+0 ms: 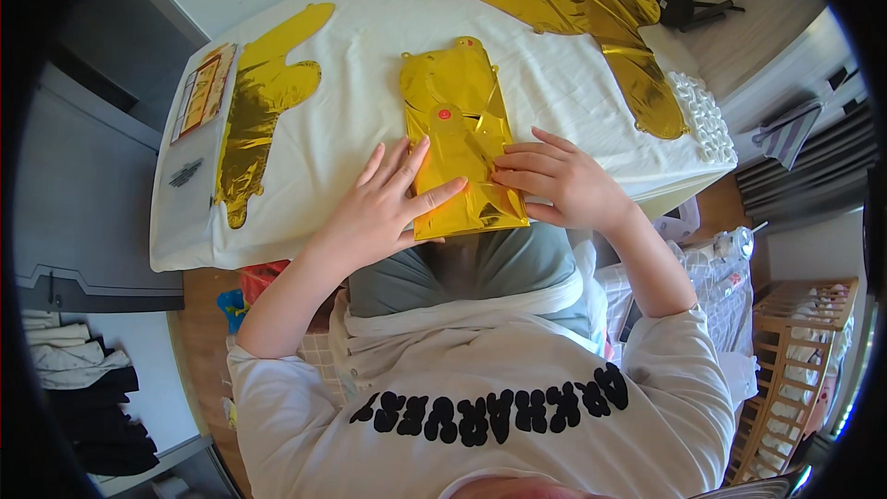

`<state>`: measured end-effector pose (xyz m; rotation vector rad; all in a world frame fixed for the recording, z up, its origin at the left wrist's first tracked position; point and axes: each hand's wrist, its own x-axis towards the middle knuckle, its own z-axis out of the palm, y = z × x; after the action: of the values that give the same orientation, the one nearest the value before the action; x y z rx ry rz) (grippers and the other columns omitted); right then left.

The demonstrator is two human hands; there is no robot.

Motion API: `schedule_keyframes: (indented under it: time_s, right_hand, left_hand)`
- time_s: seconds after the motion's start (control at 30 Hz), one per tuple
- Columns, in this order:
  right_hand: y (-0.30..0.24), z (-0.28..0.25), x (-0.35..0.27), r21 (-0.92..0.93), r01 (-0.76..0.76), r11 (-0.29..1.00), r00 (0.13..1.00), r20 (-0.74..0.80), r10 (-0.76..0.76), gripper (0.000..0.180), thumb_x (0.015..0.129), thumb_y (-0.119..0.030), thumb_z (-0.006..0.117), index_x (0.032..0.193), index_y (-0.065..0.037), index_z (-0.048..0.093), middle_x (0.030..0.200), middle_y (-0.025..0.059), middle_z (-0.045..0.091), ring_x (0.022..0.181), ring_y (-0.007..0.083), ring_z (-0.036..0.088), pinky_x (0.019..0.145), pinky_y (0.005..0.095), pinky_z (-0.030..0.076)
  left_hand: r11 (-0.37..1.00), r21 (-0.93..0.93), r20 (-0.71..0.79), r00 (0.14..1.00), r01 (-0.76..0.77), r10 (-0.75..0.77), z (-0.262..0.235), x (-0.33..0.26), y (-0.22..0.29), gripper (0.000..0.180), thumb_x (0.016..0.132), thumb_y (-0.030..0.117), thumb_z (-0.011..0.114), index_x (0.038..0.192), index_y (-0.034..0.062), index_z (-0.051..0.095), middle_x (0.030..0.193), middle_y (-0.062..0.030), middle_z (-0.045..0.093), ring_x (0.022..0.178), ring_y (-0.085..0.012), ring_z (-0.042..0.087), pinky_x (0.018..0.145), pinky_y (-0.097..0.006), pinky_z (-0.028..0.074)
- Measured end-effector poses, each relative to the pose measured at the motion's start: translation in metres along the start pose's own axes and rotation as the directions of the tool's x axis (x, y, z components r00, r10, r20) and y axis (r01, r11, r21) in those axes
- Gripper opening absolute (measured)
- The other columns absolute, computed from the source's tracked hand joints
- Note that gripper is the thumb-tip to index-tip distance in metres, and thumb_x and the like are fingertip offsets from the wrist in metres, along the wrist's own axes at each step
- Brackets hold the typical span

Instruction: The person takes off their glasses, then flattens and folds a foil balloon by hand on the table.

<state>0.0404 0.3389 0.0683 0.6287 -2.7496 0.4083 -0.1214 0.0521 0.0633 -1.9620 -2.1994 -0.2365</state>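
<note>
A shiny gold foil balloon (451, 83), flat and folded into a long rectangle, lies at the near edge of the table with a small red spot in its middle. Across its lower left side my left hand (374, 208) rests with fingers spread and thumb stretched over the foil. My right hand (568, 183) touches the right edge, its fingers stretched out towards the middle. Part of the thumb side of that hand is hidden by the foil's edge. Creases run across the foil between both hands.
A white cloth covers the table (351, 65). Another flat gold foil balloon (254, 106) lies on the left beside a printed package (201, 92). A larger gold foil piece (573, 5) spreads at the back right, near a black stand (674, 5) and a white beaded bundle (704, 120).
</note>
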Motion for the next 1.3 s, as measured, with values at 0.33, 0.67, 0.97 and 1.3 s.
schedule_keyframes:
  time_s: [0.33, 0.67, 0.97, 1.3]
  right_hand:
    - [-0.003, -0.004, 0.016, -0.063, -0.066, 0.996, 0.991, 0.111, 0.073, 0.076, 0.077, -0.027, 0.082, 0.147, -0.017, 0.052, 0.151, 0.0113, 0.053, 0.146, 0.031, 0.047, 0.126, 0.0597, 0.025]
    - [0.004, -0.001, 0.013, -0.089, 0.013, 0.996, 0.999, 0.043, -0.01, 0.055, 0.085, -0.021, 0.077, 0.137, -0.013, 0.061, 0.143, 0.0105, 0.061, 0.141, 0.0307, 0.053, 0.121, 0.0573, 0.036]
    - [0.003, 0.004, 0.009, -0.032, 0.046, 0.998, 0.994, -0.098, -0.049, 0.046, 0.081, -0.011, 0.075, 0.126, -0.007, 0.069, 0.127, 0.0113, 0.07, 0.121, 0.0304, 0.066, 0.11, 0.0471, 0.05]
    - [0.0, 0.002, 0.012, -0.035, 0.047, 0.998, 0.992, -0.118, -0.051, 0.04, 0.078, -0.007, 0.077, 0.118, -0.005, 0.07, 0.123, 0.0114, 0.073, 0.12, 0.0309, 0.068, 0.108, 0.0464, 0.052]
  left_hand:
    - [0.998, 0.04, 0.053, 0.997, -0.057, 0.055, -0.009, 0.007, -0.002, 0.084, 0.081, 0.012, 0.078, 0.156, 0.0355, 0.049, 0.159, -0.0139, 0.049, 0.149, -0.0364, 0.043, 0.122, -0.052, 0.031]
    - [0.999, -0.01, -0.021, 0.999, -0.045, 0.045, -0.005, 0.006, -0.011, 0.09, 0.08, 0.022, 0.081, 0.161, 0.0216, 0.041, 0.148, -0.0146, 0.059, 0.139, -0.0326, 0.054, 0.119, -0.051, 0.036]
    - [0.988, -0.153, -0.081, 0.996, 0.016, -0.028, -0.005, 0.0, -0.014, 0.074, 0.085, 0.029, 0.08, 0.15, 0.0084, 0.052, 0.151, -0.014, 0.056, 0.138, -0.0293, 0.056, 0.116, -0.051, 0.043]
    - [0.995, -0.102, -0.07, 0.997, 0.012, -0.019, 0.001, -0.006, -0.018, 0.061, 0.089, 0.026, 0.074, 0.144, 0.0061, 0.059, 0.148, -0.0147, 0.059, 0.139, -0.0286, 0.055, 0.116, -0.047, 0.045]
